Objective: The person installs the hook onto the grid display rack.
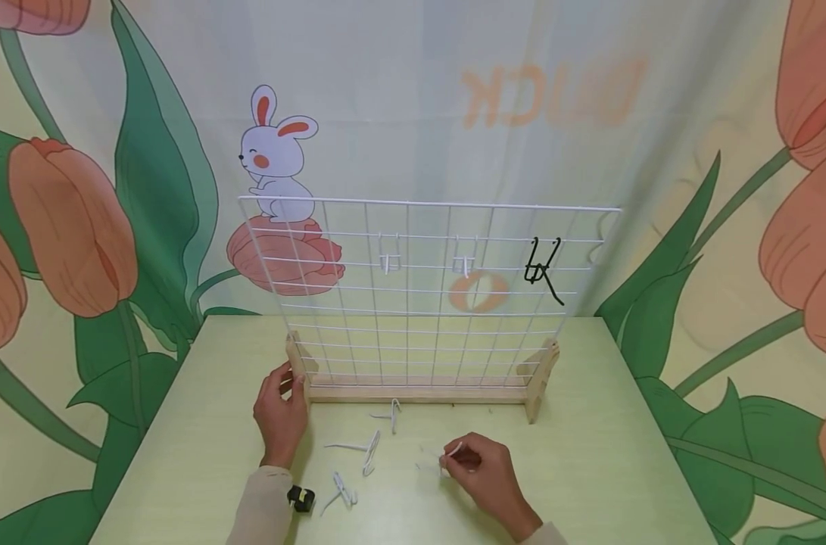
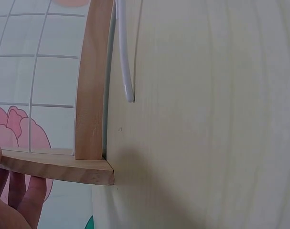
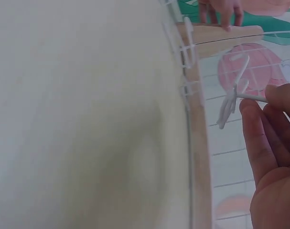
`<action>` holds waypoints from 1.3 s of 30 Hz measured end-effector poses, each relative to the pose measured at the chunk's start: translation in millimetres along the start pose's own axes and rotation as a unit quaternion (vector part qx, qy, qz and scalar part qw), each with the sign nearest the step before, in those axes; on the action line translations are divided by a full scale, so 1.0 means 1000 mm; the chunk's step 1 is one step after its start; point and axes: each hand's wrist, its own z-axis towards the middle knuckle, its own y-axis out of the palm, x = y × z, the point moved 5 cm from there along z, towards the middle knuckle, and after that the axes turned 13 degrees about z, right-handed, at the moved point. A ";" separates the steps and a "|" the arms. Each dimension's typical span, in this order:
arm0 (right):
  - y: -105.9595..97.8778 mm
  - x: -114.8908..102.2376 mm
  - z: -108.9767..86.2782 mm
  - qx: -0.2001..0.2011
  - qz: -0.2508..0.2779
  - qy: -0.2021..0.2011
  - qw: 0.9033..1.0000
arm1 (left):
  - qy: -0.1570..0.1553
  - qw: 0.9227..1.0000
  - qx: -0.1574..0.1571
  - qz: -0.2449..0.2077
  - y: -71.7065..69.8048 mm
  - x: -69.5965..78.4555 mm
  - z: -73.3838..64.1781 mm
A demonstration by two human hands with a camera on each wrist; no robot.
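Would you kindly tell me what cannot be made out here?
Left wrist view: part of the left hand, cut by the left edge.
Left wrist view: upper end of the loose white hook, cut by the top edge.
Right wrist view: pinched end of the held white hook, hidden by the right hand.
Head view: that hook's outline, blurred.

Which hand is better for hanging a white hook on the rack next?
Probably the right hand: it pinches a white hook in front of the rack. The left hand is busy gripping the rack's wooden foot.
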 end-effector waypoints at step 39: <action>0.024 -0.196 0.131 0.049 0.008 -0.342 0.939 | 0.000 1.000 -0.001 0.010 0.001 -0.001 -0.001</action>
